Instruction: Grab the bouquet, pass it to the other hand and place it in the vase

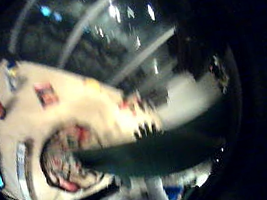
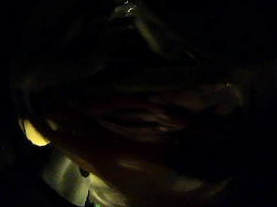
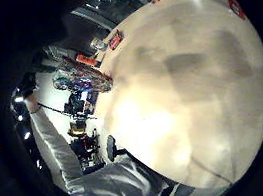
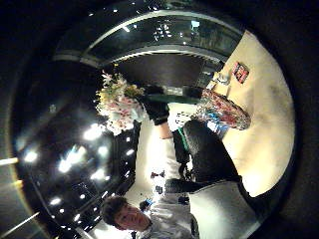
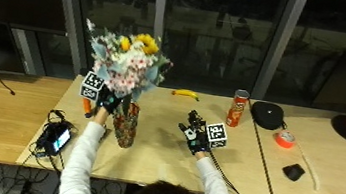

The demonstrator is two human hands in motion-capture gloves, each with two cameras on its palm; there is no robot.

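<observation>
The left hand (image 5: 108,100) grips the bouquet (image 5: 127,66) low on its stems, fingers curled round the bunch, and holds it upright directly above the vase (image 5: 125,123) — the stem ends appear to be at or just inside the mouth, though whether they touch the rim cannot be told. The vase is tall, narrow and busily patterned, and it stands on the tabletop (image 5: 164,164) toward its left edge. The right hand (image 5: 194,132) is well apart from both, above the middle of the tabletop with its fingers straight and spread, holding nothing.

As for handling, the bouquet looks top-heavy: a broad head of yellow, white and pink flowers in pale wrapping over a thin bundle of stems. It is probably light, but soft and easily crushed, so the hold belongs on the stems below the wrapping, never on the blooms. The stems look stiff enough to be steered into the mouth. The vase is slim for its height, and a sideways nudge from the stems could tip it — a straight descent seems safest.

Along the far edge lie a banana (image 5: 185,93), a red crisp tube (image 5: 237,108) and a black pouch (image 5: 267,114).
</observation>
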